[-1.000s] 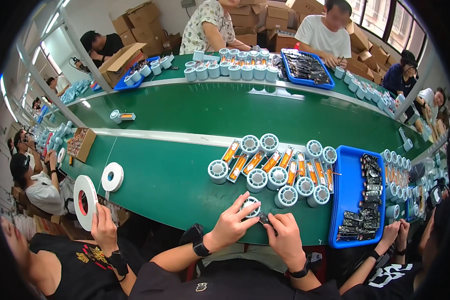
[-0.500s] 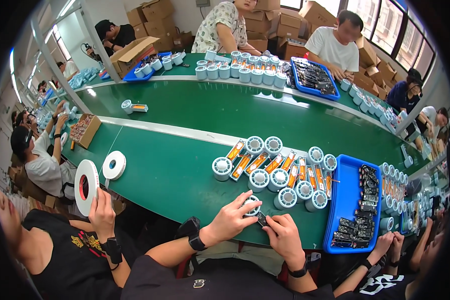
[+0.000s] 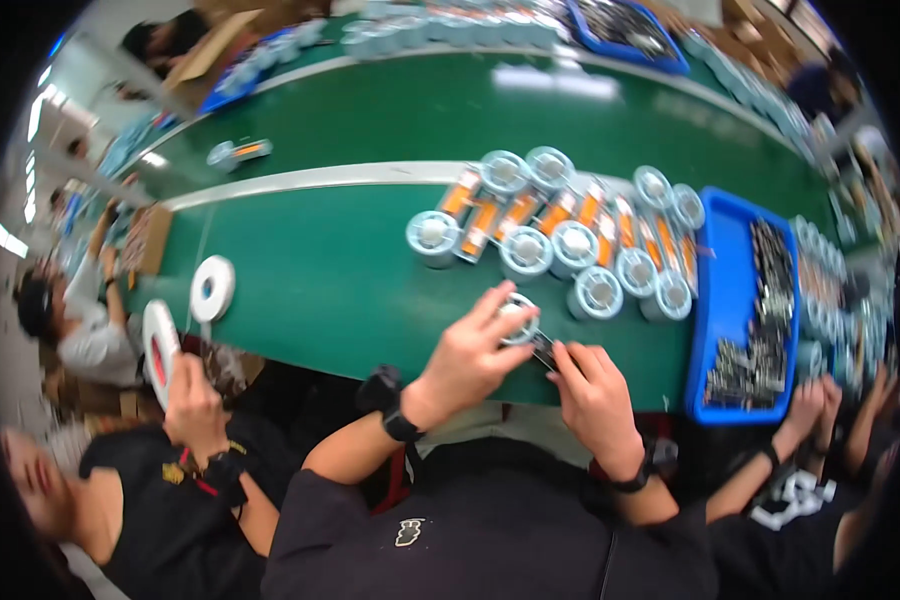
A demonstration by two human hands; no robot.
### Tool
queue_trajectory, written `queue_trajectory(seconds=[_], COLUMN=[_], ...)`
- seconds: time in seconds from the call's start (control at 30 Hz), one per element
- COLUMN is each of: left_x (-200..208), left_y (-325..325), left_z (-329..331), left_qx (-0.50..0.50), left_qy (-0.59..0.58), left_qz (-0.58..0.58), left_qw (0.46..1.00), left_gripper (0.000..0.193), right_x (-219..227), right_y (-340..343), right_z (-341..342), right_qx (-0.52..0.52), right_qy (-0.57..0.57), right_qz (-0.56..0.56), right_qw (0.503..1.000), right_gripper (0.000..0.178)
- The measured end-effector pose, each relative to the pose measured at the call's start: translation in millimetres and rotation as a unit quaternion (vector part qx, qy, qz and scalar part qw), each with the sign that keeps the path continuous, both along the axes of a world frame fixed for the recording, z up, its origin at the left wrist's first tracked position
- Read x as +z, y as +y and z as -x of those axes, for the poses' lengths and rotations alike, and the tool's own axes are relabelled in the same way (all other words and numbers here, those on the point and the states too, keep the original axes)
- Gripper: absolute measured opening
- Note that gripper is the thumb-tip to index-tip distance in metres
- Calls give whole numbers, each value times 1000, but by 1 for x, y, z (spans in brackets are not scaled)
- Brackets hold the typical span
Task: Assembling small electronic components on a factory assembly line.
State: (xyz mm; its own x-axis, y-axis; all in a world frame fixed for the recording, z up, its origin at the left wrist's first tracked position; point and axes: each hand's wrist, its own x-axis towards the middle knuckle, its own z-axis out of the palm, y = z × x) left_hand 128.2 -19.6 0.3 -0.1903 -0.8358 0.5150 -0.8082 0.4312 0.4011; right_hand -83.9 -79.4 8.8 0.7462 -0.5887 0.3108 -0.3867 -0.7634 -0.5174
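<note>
My left hand [image 3: 475,352] is closed around a pale blue round fan housing [image 3: 519,318] with a grilled top, held over the near edge of the green table. Between the thumb and fingers of my right hand [image 3: 595,398] is a small dark circuit board [image 3: 543,349], its far end right up against the housing. Blur hides whether the two are joined. Just beyond my hands stand several similar fan units, one of them a fan unit [image 3: 597,293] near my right fingers. Orange-and-silver strips [image 3: 481,226] lie among them.
A blue tray [image 3: 715,300] holding dark circuit boards sits to the right. At left, a co-worker's hand [image 3: 195,408] grips a white tape roll [image 3: 158,352], with another white roll [image 3: 212,289] beyond. Past a pale rail [image 3: 340,176] runs a green belt [image 3: 400,115] carrying one unit [image 3: 238,153].
The view has tipped down and blurred, so the table sits higher in it. My left hand still holds the housing and my right hand the board, both close together.
</note>
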Motion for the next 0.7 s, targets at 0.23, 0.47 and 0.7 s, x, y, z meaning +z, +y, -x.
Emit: queue_trajectory(seconds=[0.23,0.47,0.7], left_x=[-5,-3,8], left_y=[-6,-2,-15], left_z=[5,6,2], left_qx=[17,14,0], left_qy=[-10,-22,-38], left_qz=[-7,-15,-19], left_qw=[1000,1000,999], left_gripper=[23,22,16], right_x=[-3,-5,-7], right_y=[-1,-21,-29], right_z=[18,28,28], right_qx=[0,17,-2], right_qy=[-3,-73,-101], right_qz=[-38,-259,-356], right_qw=[999,963,929], right_gripper=[43,45,43])
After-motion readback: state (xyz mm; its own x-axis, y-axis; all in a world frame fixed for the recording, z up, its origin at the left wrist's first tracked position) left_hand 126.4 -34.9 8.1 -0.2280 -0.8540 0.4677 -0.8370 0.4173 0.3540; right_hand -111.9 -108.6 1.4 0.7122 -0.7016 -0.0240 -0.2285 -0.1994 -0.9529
